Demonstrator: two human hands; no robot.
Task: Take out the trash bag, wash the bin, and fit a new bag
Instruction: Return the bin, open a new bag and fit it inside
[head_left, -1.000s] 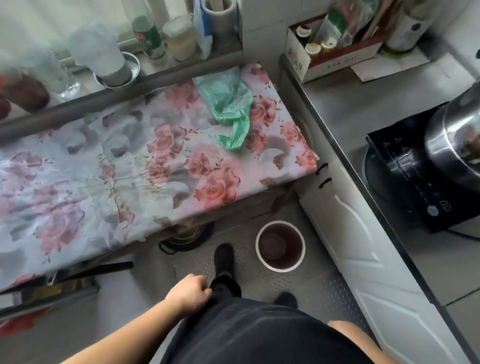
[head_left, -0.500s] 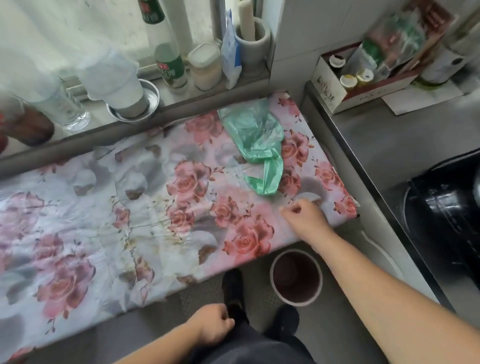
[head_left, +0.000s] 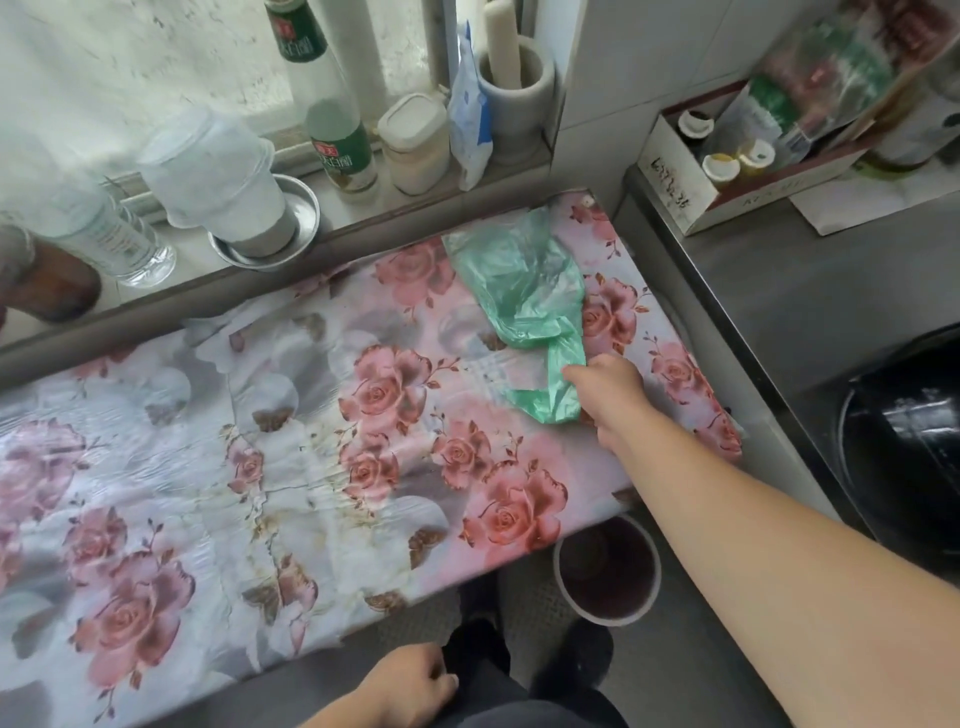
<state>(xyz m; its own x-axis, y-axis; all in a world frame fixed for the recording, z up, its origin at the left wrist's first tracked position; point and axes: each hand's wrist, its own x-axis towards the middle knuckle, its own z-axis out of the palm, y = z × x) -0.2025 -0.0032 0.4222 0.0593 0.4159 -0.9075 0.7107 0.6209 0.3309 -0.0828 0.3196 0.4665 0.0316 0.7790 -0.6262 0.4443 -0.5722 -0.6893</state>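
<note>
A crumpled green plastic bag (head_left: 524, 291) lies on the floral-covered table (head_left: 291, 415) near its far right corner. My right hand (head_left: 610, 387) reaches across the table and its fingers close on the bag's near end. A small round bin (head_left: 608, 574) with a white rim and dark inside stands on the floor under the table's right edge, with no bag in it. My left hand (head_left: 410, 686) hangs low by my thigh, fingers curled, holding nothing.
The window ledge behind the table carries a green-labelled bottle (head_left: 337, 140), jars, a metal dish (head_left: 280, 228) and a mortar with pestle (head_left: 511, 93). A steel counter (head_left: 810, 301) to the right holds a box of condiments (head_left: 727, 161) and a black cooker (head_left: 904, 436).
My right hand has come into view, moved over the table and reached the green bag's near end. The view has lifted from the floor toward the table. My left hand stays low.
</note>
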